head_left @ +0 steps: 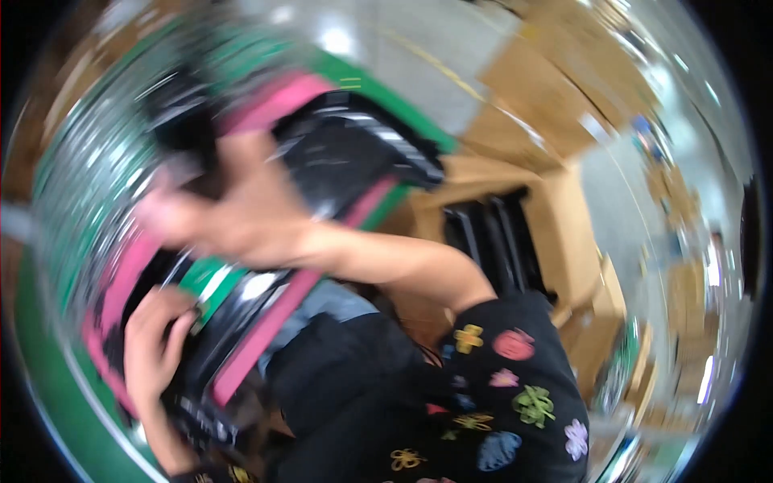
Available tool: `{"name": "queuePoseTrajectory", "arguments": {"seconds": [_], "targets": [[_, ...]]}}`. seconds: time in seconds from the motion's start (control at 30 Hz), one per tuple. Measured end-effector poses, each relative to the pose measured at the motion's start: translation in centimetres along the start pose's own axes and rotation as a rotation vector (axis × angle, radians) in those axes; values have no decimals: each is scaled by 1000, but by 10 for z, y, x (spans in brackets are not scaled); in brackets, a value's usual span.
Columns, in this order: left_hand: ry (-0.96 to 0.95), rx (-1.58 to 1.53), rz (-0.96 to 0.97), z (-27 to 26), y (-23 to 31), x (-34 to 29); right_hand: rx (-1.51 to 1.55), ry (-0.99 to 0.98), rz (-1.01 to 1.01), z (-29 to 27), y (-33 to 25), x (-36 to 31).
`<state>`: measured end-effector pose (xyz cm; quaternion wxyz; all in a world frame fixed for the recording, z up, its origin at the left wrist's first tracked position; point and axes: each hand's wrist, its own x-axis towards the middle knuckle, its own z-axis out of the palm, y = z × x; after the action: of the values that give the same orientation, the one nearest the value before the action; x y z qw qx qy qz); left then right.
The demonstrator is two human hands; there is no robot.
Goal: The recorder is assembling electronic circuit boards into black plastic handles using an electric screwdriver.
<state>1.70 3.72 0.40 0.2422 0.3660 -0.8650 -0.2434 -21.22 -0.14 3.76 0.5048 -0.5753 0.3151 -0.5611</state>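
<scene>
My right hand (241, 205), smeared by motion, reaches left across the bench. It is closed around a blurred black object (183, 121) that stands upright above the work; its kind cannot be made out. Lower down, my left hand (157, 338) is over a glossy black plastic part (245, 310) with pink strips beside it. Its thumb and forefinger come together at a small dark thing too small to name. Farther back, a large black moulded part (346, 149) lies next to a pink piece (282, 98).
A green work surface (427, 129) lies under the parts. Shiny clear plastic wrap (88, 201) covers the left side. On the right, an open cardboard box (564, 217) holds long black parts (491, 241). More brown cartons (580, 64) stand behind it on the grey floor.
</scene>
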Motion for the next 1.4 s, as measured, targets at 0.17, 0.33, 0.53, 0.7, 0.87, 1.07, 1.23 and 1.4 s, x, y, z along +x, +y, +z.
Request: {"name": "queuePoseTrajectory", "arguments": {"seconds": [0.17,0.33,0.53,0.7,0.87,1.07,1.23,1.4], "targets": [[-62,-22,114,-10,-15,0,280,-172,-5,-13,0,-8],[-48,65,106,-11,-25,-9,390,-179,-70,-9,7,0],[-14,100,123,-5,-33,-13,304,-163,-73,-2,10,3],[-9,140,132,-5,-33,-14,221,-238,-38,3,7,5],[-1,124,135,-3,-33,-15,229,-328,-59,5,11,8],[53,123,163,-3,-33,-14,217,-403,-85,13,15,8],[96,140,150,-5,-35,-16,152,-305,-50,16,14,5],[124,131,162,-8,-33,-14,401,-311,-145,27,-5,0]]}}
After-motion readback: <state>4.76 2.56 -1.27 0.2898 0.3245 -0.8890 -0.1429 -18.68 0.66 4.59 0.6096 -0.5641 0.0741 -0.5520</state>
